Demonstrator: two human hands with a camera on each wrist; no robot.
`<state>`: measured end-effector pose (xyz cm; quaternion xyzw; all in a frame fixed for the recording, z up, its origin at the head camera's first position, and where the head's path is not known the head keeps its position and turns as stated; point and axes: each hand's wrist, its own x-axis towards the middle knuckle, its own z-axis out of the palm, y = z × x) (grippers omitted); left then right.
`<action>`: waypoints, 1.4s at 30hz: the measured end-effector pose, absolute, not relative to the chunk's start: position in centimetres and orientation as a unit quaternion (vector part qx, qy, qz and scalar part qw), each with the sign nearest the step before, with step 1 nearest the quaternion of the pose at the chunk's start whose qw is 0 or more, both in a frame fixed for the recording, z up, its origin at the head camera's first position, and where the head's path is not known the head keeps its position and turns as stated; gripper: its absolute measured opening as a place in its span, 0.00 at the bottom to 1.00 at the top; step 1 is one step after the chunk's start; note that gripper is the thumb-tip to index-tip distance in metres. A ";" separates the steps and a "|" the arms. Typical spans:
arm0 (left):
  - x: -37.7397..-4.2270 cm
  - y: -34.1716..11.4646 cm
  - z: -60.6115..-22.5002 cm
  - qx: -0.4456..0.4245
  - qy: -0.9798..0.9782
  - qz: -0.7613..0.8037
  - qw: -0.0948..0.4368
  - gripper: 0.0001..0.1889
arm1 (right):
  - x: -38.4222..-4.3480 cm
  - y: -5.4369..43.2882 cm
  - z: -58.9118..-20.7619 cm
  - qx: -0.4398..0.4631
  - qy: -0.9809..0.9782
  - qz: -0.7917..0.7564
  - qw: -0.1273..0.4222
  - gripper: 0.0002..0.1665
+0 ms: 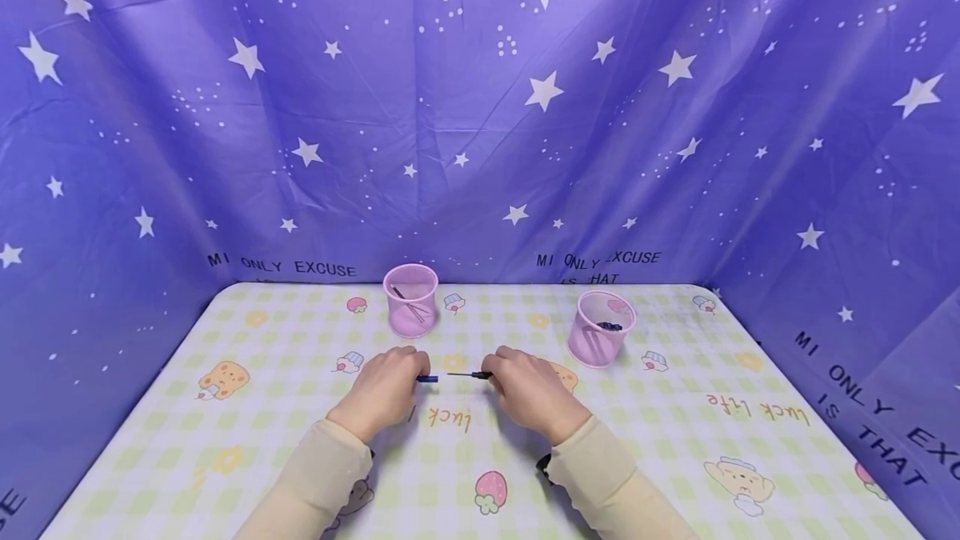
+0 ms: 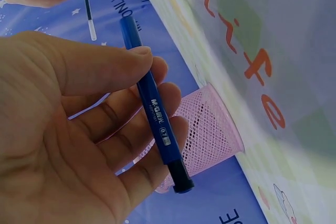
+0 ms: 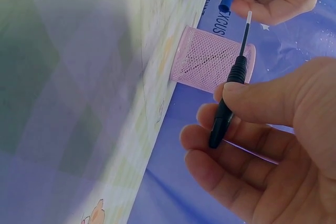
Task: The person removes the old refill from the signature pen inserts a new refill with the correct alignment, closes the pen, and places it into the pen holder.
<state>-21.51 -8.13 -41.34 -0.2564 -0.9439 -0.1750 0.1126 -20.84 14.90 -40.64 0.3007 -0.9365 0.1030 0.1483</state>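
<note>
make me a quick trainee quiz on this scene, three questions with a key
1. Which hand holds the black grip?
2. True or false: a gap separates the thin rod from the blue barrel.
3. Where does the cluster of dark pieces lie?
a) In the left cup
b) In the right cup
c) On the tablecloth

Key
1. The right hand
2. True
3. b

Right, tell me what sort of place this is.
Probably a curtained-off work booth: a starry curtain hangs behind and on both sides of a patterned table, at which the left hand holds a blue pen barrel.
</note>
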 end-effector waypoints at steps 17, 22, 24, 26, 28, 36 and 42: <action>-21.9 -7.5 -41.3 -0.261 -0.944 -0.193 0.064 0.13 | -20.9 15.0 -40.6 0.293 -0.940 0.101 0.145 0.08; -22.0 -7.3 -41.5 -0.274 -0.943 -0.177 0.061 0.12 | -21.0 14.9 -40.6 0.296 -0.938 0.102 0.146 0.08; -22.1 -7.3 -41.6 -0.278 -0.944 -0.168 0.061 0.11 | -21.0 14.9 -40.7 0.298 -0.938 0.103 0.146 0.08; -22.1 -7.4 -41.8 -0.277 -0.945 -0.162 0.059 0.11 | -21.0 14.9 -40.7 0.298 -0.938 0.103 0.146 0.08; -22.1 -7.4 -42.0 -0.273 -0.947 -0.159 0.057 0.11 | -21.0 14.9 -40.7 0.297 -0.938 0.101 0.146 0.08; -22.6 -7.9 -42.7 -0.275 -0.946 -0.168 0.036 0.12 | -21.0 14.8 -40.8 0.297 -0.939 0.100 0.145 0.07; -22.9 -8.2 -42.8 -0.286 -0.942 -0.172 0.024 0.14 | -21.0 14.8 -40.8 0.297 -0.940 0.098 0.140 0.07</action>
